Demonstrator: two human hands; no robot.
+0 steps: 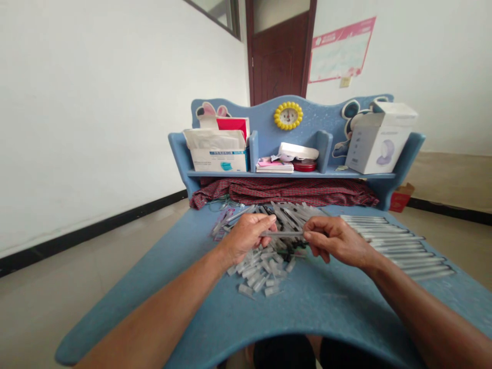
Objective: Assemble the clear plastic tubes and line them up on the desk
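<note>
Between my two hands a translucent grey pen barrel (285, 234) is held level above the desk. My left hand (249, 236) pinches its left end between thumb and fingers. At the other end, my right hand (336, 238) closes thumb and fingertips round the tip; whatever small part may be there is hidden. Behind the hands lies a loose pile of clear and dark pen parts (290, 212). Nearer to me, a heap of translucent pen caps (259, 269) spreads below my left hand, with small black pieces (294, 251) beside it. A row of pens (400, 246) lies to the right.
The blue desk (326, 307) has a curved front edge. Its raised shelf (338, 175) carries a mask box (219, 160), papers (273, 166), a red round tin (304, 165) and a white box (380, 141). Checked cloth (284, 191) is bunched below the shelf.
</note>
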